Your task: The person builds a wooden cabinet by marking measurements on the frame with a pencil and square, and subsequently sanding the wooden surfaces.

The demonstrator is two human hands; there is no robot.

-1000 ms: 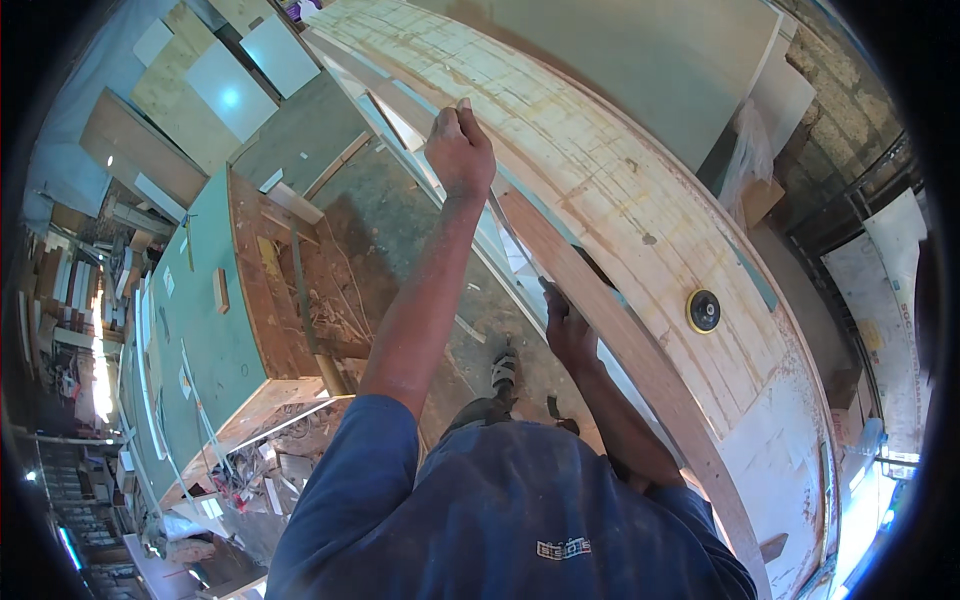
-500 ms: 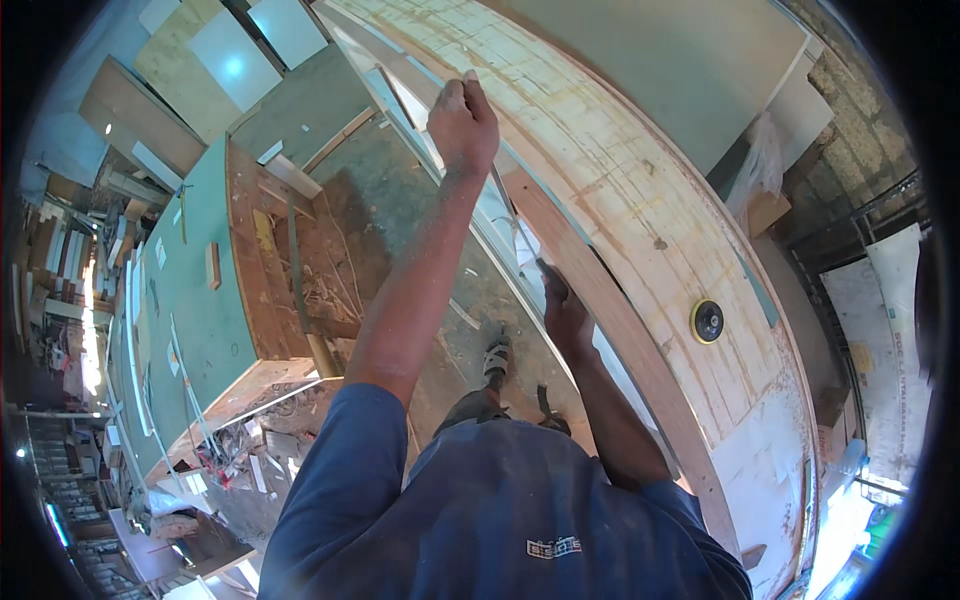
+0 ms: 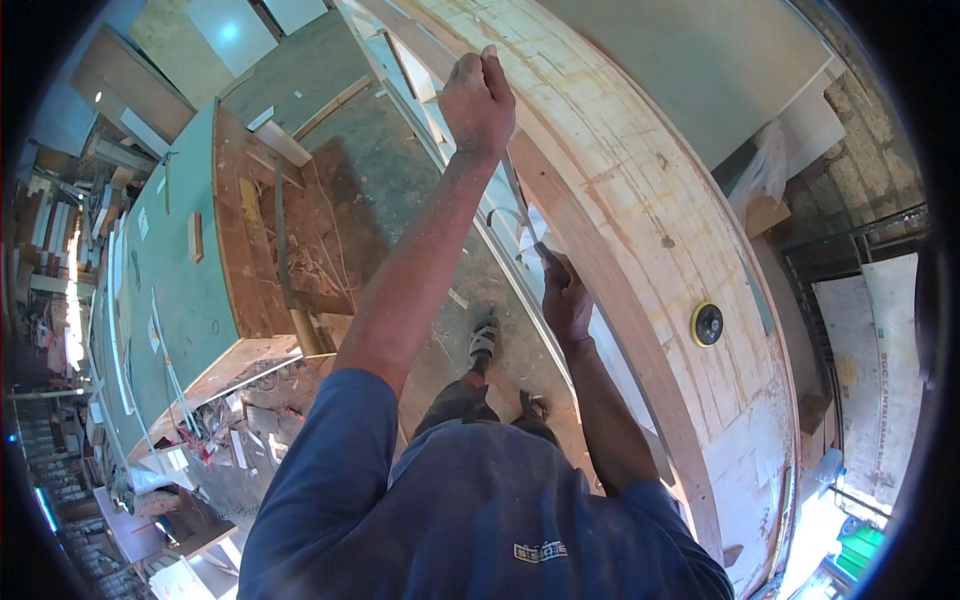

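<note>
My left hand is closed in a fist above the inner edge of a long curved wooden panel. Whatever it grips is hidden behind the fingers. Lower and nearer to me, my right hand is closed on a slim dark piece whose end sticks out past the fingers. From there a thin dark line runs up toward the left hand; I cannot tell if it is one tool. Beside both hands lies the panel's bare wooden edge strip.
A round black pad with a yellow rim rests on the panel. At left stands a green-topped bench with an open wooden side. Sheets lean at the back left; scraps litter the floor. Clear plastic hangs at right.
The view has shifted a little, and the bench sits farther left. My left hand is slightly farther up and right in the picture. The right hand stays closed near the same place.
</note>
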